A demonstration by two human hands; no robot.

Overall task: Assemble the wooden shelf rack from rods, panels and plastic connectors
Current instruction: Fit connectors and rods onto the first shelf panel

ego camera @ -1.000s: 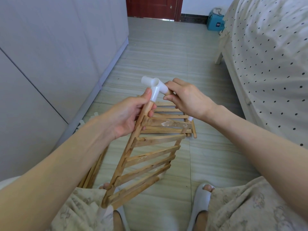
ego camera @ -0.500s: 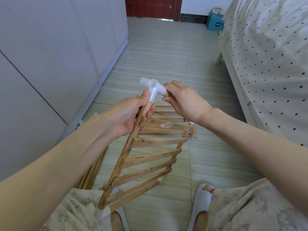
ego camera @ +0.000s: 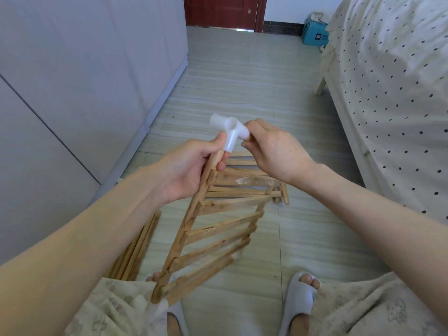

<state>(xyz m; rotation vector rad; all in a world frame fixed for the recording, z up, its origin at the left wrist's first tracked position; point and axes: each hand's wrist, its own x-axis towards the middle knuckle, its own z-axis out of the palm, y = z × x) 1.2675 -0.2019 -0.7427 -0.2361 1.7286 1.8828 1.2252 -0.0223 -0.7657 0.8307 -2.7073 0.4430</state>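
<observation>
Against the left wall stands a pale wardrobe (ego camera: pixel 72 81), its top and left side cut off by the frame. At its foot, a bundle of loose rods (ego camera: pixel 135 248) lies on the floor (ego camera: pixel 242 81), mostly hidden behind the left forearm. The left hand (ego camera: pixel 186 170) grips the upper end of the slatted panel's (ego camera: pixel 218 229) side rail: its fingers (ego camera: pixel 221 163) curl round the rod just below the connector (ego camera: pixel 230 132), thumb pressed against the plastic sleeve. The panel's long axis runs from that hand down and toward the person, leaning left; its lower end, blurred, rests near the left knee, where a whitish piece cannot be made out. Its slats run off to the right. The white connector caps the rail's top, one socket opening upward, one stub pointing left and away, one pointing right. The right hand (ego camera: pixel 274 151) pinches that right stub, fingertips wrapped over its end so the opening is hidden. Beneath the hands a second slatted panel (ego camera: pixel 257 187) lies flat on the floor, partly covered by the held one. Two white slippers (ego camera: pixel 298 301) show at the bottom edge. A dotted bed (ego camera: pixel 388 93) fills the right side, with a teal box (ego camera: pixel 315 36) beside it at the far end of the floor.
</observation>
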